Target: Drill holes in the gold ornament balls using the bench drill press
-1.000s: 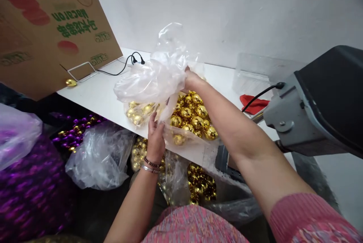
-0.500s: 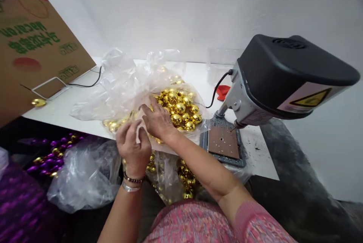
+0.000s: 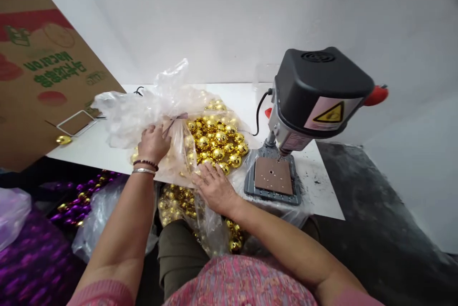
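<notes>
A clear plastic bag [image 3: 143, 110] of shiny gold mirror-faceted balls [image 3: 218, 146] lies on the white table. My left hand [image 3: 153, 144] has its fingers curled on the plastic at the bag's left side. Beside those fingertips is a thin dark strip [image 3: 175, 120] whose kind I cannot make out. My right hand [image 3: 216, 187] rests at the near edge of the bag, fingers stretched out over the plastic, just below the balls.
A small drill press [image 3: 322, 91] stands to the right, a brown plate [image 3: 274, 175] on its base. A cardboard box [image 3: 46, 67] leans at the left, near a single gold ball [image 3: 63, 139]. More gold balls [image 3: 179, 201] and purple ones [image 3: 77, 203] are below the table edge.
My hands have moved apart: the left to the upper left, the right down towards the table's near edge. The bag's plastic is pulled left. The camera view has shifted.
</notes>
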